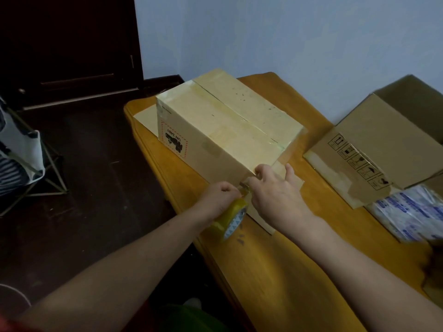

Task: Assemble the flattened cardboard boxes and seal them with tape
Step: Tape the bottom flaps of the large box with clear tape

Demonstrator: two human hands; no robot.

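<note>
Two hands meeting at six o'clock corner of taped box (223,125): left hand (219,197) gripping tape roll (233,219), right hand (275,190) pinching its strip (245,188). I'm noting second box (383,144) sitting at three o'clock.

Tape roll (231,220) half hidden under left hand (219,196); second box (383,144) cut by right edge.
</note>
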